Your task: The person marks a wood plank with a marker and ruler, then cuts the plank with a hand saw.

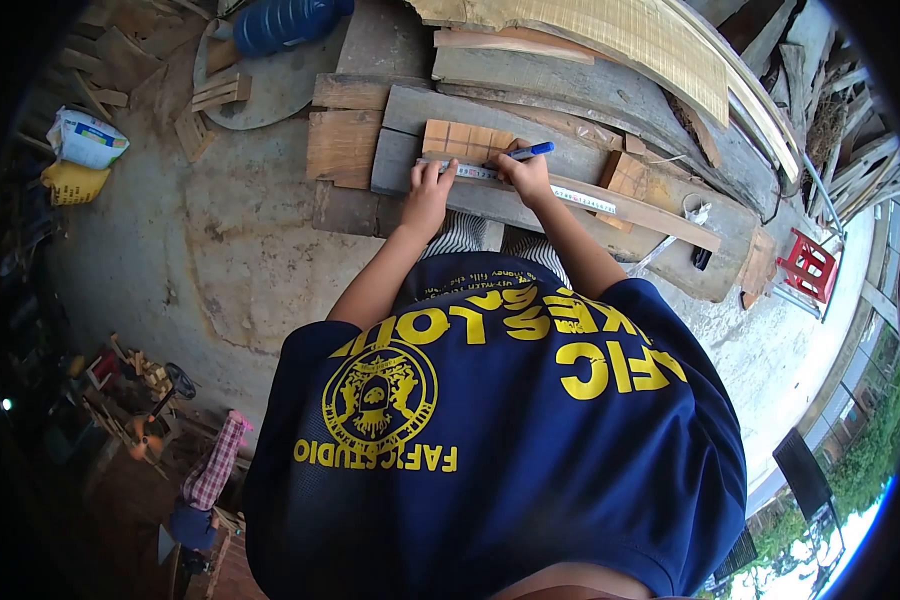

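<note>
My right hand (526,178) is closed round a blue marker (532,151), its tip low over a long narrow wooden strip. My left hand (428,196) presses its fingers on the left end of a white measuring tape (582,198), which lies along the strip (660,222). Just beyond both hands sits a short light-brown board (467,139) with dark lines drawn across it. Under these is a wide grey plank (398,150). The marker's tip is hidden by my fingers.
Curved planks (570,80) lie beyond the hands. A blue water bottle (288,24) is at the upper left, near white and yellow bags (88,138). A red stool (808,265) stands at right. Another person in a checked sleeve (210,472) is at lower left.
</note>
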Motion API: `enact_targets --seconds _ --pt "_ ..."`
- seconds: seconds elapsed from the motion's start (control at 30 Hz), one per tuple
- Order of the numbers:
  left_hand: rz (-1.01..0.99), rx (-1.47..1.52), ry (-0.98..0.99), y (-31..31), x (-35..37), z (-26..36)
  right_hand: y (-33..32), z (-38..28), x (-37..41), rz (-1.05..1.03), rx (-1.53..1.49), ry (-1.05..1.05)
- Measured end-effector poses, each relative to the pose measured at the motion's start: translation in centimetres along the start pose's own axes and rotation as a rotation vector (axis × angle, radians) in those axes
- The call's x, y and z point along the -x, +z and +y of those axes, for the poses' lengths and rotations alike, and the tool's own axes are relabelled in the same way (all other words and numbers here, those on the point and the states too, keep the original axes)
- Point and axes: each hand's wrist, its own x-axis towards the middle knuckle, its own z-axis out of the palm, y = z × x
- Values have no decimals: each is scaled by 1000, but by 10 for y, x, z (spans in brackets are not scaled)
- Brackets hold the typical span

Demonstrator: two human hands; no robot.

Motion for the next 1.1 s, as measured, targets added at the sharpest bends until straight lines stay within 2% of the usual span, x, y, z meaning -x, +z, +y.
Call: enact_targets --seconds 0.2,0.73,1.03,1.1 --pt "-11 -13 -6 1 0 1 2 -2 -1 0 -86 50" --pt "5 -22 -10 2 0 1 3 -2 -7 -69 17 46" --pt "-4 -2 -19 2 0 1 2 8 -6 -92 17 -8" --pt "-5 -5 -21 3 0 1 2 10 -6 -149 78 -86"
